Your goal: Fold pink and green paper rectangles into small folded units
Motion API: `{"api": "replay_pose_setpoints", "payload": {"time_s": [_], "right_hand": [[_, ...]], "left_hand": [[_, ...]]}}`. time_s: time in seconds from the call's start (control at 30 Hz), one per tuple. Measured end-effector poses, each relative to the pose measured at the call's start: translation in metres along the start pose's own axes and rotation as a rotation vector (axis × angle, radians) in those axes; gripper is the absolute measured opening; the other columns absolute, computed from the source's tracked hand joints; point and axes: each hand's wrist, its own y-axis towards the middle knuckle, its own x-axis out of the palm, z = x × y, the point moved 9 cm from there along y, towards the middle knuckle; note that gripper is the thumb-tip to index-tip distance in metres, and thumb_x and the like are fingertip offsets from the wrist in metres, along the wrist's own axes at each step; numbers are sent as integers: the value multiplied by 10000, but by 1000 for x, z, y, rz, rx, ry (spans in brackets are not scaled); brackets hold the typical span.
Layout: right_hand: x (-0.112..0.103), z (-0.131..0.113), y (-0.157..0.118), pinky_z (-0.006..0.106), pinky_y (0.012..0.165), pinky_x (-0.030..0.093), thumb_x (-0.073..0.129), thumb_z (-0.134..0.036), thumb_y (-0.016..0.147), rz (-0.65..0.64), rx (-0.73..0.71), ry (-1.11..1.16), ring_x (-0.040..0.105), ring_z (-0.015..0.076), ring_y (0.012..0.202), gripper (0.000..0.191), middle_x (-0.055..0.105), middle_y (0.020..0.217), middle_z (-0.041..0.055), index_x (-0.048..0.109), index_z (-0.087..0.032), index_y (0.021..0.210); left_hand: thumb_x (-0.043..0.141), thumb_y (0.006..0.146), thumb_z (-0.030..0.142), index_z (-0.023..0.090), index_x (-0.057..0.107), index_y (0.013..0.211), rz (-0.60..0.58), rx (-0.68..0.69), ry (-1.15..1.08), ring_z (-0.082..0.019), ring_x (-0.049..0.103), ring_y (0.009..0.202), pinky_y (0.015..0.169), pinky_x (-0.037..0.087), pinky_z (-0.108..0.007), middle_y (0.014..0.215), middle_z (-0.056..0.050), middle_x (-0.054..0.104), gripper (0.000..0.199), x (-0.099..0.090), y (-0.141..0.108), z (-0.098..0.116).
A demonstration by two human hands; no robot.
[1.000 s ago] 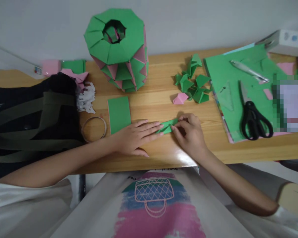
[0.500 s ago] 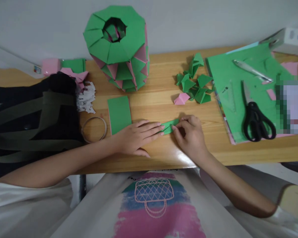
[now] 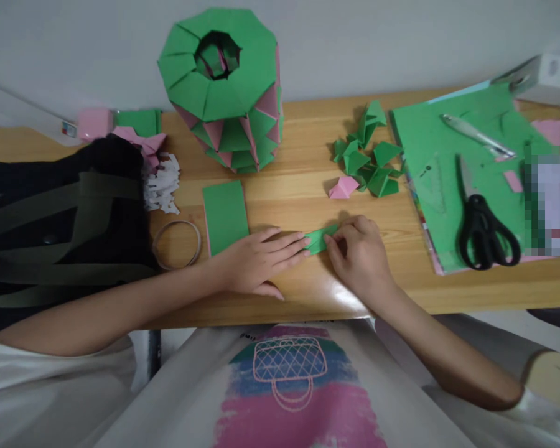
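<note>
A small folded strip of green paper (image 3: 318,241) lies on the wooden table between my hands. My left hand (image 3: 261,258) rests flat, its fingertips on the strip's left end. At the other end, my right hand (image 3: 359,255) pinches the paper between thumb and curled fingers, which hide that end. Close behind my left hand is a stack of green paper sheets (image 3: 226,214) with pink at its edge. Beyond my right hand sit several folded green paper pieces (image 3: 354,160) and one folded pink piece (image 3: 343,187).
A tall green-and-pink paper structure (image 3: 256,81) stands at the back. Black-handled scissors (image 3: 488,239), a cutter knife (image 3: 476,135) and a clear set square (image 3: 433,186) lie on green sheets (image 3: 499,180) at right. A tape roll (image 3: 176,244), white paper scraps (image 3: 163,186) and a dark bag (image 3: 60,218) are left.
Both hands stay in nearly the same place on the green strip. My right fingers have shifted very slightly along it, and the whole view has moved a little.
</note>
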Motion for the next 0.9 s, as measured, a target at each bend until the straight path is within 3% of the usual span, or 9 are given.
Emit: {"api": "replay_pose_setpoints", "payload": {"time_s": [0.37,0.47,0.57,0.67,0.77,0.9], "right_hand": [[-5,0,3,357,630,447,532,-242,838,28,-17,-15,501,225,673,211,534,665,77,584,-171,647],[-17,-4,-5,350,644,486,524,-204,860,102,-73,18,565,224,723,131,616,766,105,620,-146,792],[-27,-27,-25,370,768,508,538,-159,869,176,-273,-30,617,250,930,171,678,985,161,623,-108,1008],[-17,-46,-46,387,897,476,582,-263,875,57,-392,-109,589,274,1100,334,685,1120,162,595,-71,1148],[-5,-48,-56,395,973,435,523,-373,908,-45,-347,-179,541,283,1199,453,629,1254,168,574,-43,1215],[-1,-47,-57,382,997,412,479,-373,930,-48,-321,-231,551,269,1200,449,617,1280,156,580,-45,1221]], "left_hand": [[349,873,660,70,415,1380,-6,-1,18,-300,405,1329,1042,281,-434,1429,-184,463,780,1,3,2],[329,883,654,78,423,1374,-17,-13,27,-298,403,1331,1047,268,-431,1434,-182,456,763,1,3,1],[335,882,654,66,422,1371,-11,-15,23,-302,404,1329,1042,268,-432,1429,-182,463,770,1,3,2],[327,882,656,53,425,1366,-6,-12,12,-306,403,1329,1043,265,-438,1423,-189,468,780,1,4,3],[335,884,647,54,426,1367,-10,-19,-8,-307,407,1326,1050,263,-441,1413,-198,478,770,3,4,2],[389,877,629,60,455,1349,3,-21,-80,-310,411,1326,1053,280,-445,1408,-205,480,743,-2,4,-1]]}}
